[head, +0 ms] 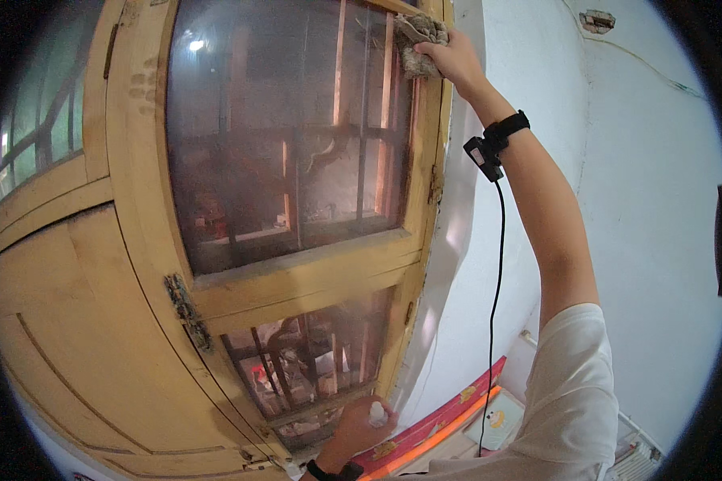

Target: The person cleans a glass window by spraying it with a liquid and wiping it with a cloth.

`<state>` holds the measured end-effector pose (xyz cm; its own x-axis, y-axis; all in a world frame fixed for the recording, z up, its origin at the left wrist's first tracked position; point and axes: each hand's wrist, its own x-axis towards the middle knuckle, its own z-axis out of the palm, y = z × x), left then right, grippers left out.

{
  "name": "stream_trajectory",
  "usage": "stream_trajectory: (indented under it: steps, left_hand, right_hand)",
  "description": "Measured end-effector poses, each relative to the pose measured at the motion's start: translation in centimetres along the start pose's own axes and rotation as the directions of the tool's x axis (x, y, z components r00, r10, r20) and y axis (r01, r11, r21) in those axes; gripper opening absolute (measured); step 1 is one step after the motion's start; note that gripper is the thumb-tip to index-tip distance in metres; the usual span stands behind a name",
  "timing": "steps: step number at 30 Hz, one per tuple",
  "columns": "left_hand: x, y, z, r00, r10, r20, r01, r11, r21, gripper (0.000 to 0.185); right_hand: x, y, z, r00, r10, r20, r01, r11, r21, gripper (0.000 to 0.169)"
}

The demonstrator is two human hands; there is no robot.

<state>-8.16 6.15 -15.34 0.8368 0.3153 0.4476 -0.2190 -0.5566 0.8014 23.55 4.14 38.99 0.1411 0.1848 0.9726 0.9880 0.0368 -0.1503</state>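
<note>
Raised at the top of the view, my right hand [455, 59] grips a grey-brown cloth [422, 45]. The cloth lies against the upper right part of a large window pane [289, 138], at the edge of its yellow wooden frame [424, 198]. Low in the view, my left hand [367, 424] is closed around a small bottle with a whitish nozzle top [378, 412]; the bottle's body is mostly hidden by the fingers. That hand is in front of the smaller lower pane [319, 355]. Both wrists carry black straps.
A yellow door panel [84, 337] with a worn metal latch [188, 312] stands at left. Bars show behind the glass. The white wall [644, 180] is at right, and a black cable [498, 288] hangs from my right wrist. A red patterned edge [445, 421] lies below.
</note>
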Motion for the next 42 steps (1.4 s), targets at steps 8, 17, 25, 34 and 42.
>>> stream_trajectory:
  steps: [8,17,25,34,42]
  left_hand:
    - [-0.2,-2.6,0.8,0.995,-0.06,0.078,0.07,0.989,-0.127,0.022]
    - [0.6,-1.4,1.3,1.0,0.002,0.01,-0.001,0.987,-0.159,0.018]
    - [1.0,-2.8,2.4,0.999,0.042,0.008,-0.039,0.978,-0.203,0.017]
    - [1.2,-1.9,1.8,0.998,0.056,-0.018,-0.058,0.983,-0.174,0.013]
    - [0.8,-1.5,1.1,0.999,-0.042,-0.027,0.037,0.988,-0.153,0.015]
  right_hand:
    - [1.3,-1.0,-0.3,1.0,0.011,0.017,-0.012,0.999,0.033,0.035]
    - [-3.7,-1.9,0.7,0.991,0.042,0.128,-0.046,0.999,0.029,0.04]
    - [-2.7,-1.5,0.0,0.997,0.046,0.061,-0.049,0.998,0.049,0.044]
    - [-3.0,-0.7,0.6,0.997,-0.061,-0.056,0.061,0.998,0.0,0.054]
    - [-8.4,-0.7,1.4,0.994,-0.105,-0.01,0.105,0.994,0.01,0.051]
